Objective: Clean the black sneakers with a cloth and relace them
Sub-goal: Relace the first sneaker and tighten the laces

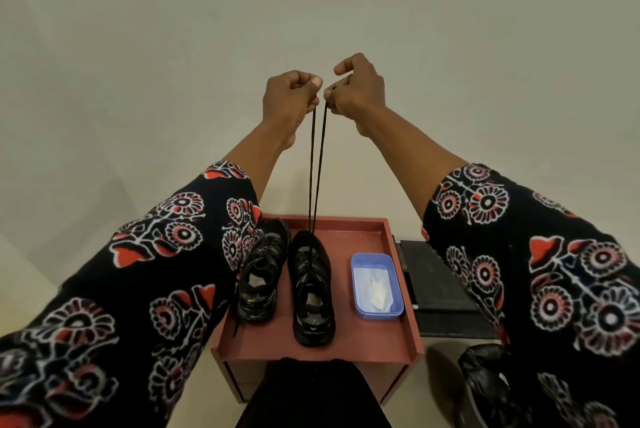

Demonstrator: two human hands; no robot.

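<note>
Two black sneakers stand side by side on a reddish table. The right sneaker has a black lace running from its toe end straight up in two taut strands. My left hand pinches one strand's end and my right hand pinches the other, both raised high above the table and nearly touching. The left sneaker shows no lace and is partly hidden by my left sleeve. A white cloth lies in a blue plastic tray to the right of the sneakers.
The table has a raised rim on three sides. A black flat object sits beside the table's right edge, and a black bag-like thing lies lower right. A plain pale wall fills the background.
</note>
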